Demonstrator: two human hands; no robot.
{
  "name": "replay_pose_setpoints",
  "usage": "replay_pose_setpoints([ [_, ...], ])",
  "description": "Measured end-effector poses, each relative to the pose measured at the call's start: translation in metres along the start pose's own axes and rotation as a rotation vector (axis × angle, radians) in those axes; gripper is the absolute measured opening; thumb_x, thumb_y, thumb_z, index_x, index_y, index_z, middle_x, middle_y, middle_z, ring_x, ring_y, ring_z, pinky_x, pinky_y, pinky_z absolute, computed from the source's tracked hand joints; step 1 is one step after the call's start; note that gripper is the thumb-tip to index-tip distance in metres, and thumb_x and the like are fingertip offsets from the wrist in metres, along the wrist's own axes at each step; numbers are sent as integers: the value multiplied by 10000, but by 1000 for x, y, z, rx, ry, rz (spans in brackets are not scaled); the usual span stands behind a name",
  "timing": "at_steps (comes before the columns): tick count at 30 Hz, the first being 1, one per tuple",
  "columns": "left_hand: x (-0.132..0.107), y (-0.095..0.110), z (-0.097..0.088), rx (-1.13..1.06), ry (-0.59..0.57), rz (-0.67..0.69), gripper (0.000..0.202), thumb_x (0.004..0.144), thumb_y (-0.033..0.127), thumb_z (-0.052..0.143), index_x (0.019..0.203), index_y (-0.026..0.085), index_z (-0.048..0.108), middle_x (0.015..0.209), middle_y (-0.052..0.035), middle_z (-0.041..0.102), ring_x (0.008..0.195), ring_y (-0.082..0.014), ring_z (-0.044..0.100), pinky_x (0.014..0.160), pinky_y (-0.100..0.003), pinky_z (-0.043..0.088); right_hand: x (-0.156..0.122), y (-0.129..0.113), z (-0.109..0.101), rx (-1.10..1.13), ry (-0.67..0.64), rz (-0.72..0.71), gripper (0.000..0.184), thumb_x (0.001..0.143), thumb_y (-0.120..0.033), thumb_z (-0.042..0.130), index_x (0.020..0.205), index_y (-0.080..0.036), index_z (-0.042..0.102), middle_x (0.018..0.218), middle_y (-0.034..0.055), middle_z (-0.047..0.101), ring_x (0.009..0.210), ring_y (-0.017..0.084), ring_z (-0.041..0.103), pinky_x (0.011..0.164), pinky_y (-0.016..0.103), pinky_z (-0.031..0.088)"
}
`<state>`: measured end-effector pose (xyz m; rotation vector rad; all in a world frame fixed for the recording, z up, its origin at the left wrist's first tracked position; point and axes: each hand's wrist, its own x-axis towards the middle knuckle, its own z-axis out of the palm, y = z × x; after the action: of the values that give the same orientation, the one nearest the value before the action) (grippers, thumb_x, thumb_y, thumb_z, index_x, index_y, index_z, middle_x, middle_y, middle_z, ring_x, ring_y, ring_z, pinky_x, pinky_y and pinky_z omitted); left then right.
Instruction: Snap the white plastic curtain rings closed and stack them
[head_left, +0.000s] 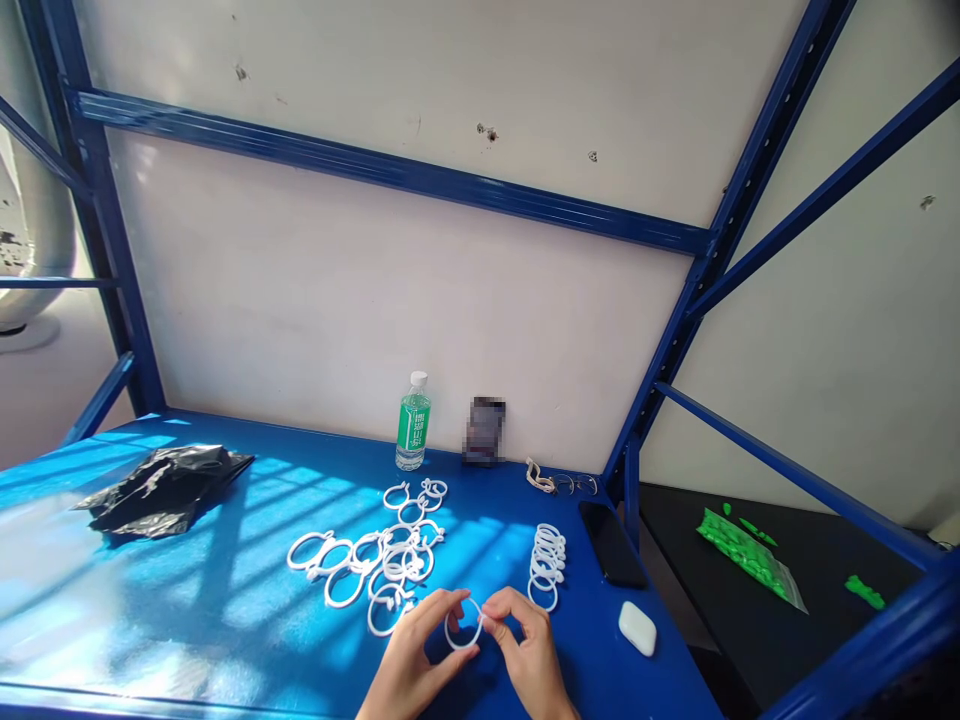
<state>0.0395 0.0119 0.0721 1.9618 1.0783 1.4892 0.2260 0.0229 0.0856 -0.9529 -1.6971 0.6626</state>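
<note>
Between my two hands is a white plastic ring [464,648], held up near the front of the blue table. My left hand [421,650] pinches its left side between thumb and fingers. On the ring's right side, my right hand [525,645] grips with thumb and forefinger. Beyond my left hand lies a loose spread of several similar white rings [345,588], some overlapping. A neat row of overlapping white rings [547,560] lies just past my right hand. Small knobs or clasps show on many of them.
A water bottle [413,425] and a blurred dark object [484,432] stand at the back. Right: a phone [613,545], white case [637,629], glasses [576,485]. Left: a black plastic bag [169,490]. Blue frame posts [660,345] rise beside a black table with a green-filled bag [742,555].
</note>
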Motion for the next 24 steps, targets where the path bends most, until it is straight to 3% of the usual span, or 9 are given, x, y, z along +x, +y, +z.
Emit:
replay_pose_setpoints([
  [5, -4, -9, 3, 57, 9, 2, 381, 857, 434, 768, 1210, 294, 745, 967, -61, 822, 861, -240, 793, 808, -317, 654, 0, -6, -3, 10, -56, 39, 366, 955, -534, 613, 782, -219, 690, 791, 71, 751, 763, 235, 731, 723, 310, 585],
  [9, -8, -19, 9, 89, 16, -26, 319, 887, 451, 723, 1168, 306, 760, 1093, -85, 813, 930, -256, 794, 840, -333, 656, -2, 4, 0, 188, -143, 226, 444, 863, -645, 683, 871, -201, 694, 787, 53, 737, 708, 226, 734, 683, 320, 596],
  [12, -9, -22, 12, 77, -28, -33, 297, 909, 428, 697, 1177, 310, 743, 1080, -75, 812, 889, -237, 795, 821, -320, 661, -5, 18, 5, 266, -99, 329, 551, 757, -725, 742, 882, -189, 714, 766, 47, 738, 656, 218, 729, 660, 329, 608],
  [14, -9, -21, 11, 106, -43, -13, 333, 907, 389, 697, 1233, 319, 715, 1170, -75, 798, 1004, -255, 784, 875, -338, 652, -6, 22, 4, 241, -47, 324, 611, 740, -756, 733, 944, -181, 750, 809, 77, 764, 690, 238, 745, 675, 346, 626],
  [18, -7, -20, -1, 229, 20, 36, 419, 912, 321, 677, 1330, 324, 655, 1282, -64, 763, 1181, -279, 724, 964, -383, 623, -7, 17, -20, 33, 13, 219, 565, 836, -733, 644, 909, -194, 795, 831, 121, 801, 742, 277, 766, 678, 348, 643],
  [22, -1, -22, -19, 378, 169, 125, 189, 942, 355, 623, 1058, 285, 754, 1041, -61, 817, 967, -250, 793, 808, -331, 666, -11, 16, -58, -146, 83, 172, 475, 874, -669, 644, 849, -214, 779, 789, 101, 800, 708, 267, 770, 653, 312, 645],
  [24, 2, -23, -26, 457, 236, 185, 186, 957, 351, 587, 941, 265, 752, 927, -59, 808, 858, -234, 796, 734, -309, 658, -15, 20, -74, -182, 89, 189, 481, 875, -679, 633, 852, -218, 766, 778, 92, 794, 704, 262, 774, 633, 298, 644],
])
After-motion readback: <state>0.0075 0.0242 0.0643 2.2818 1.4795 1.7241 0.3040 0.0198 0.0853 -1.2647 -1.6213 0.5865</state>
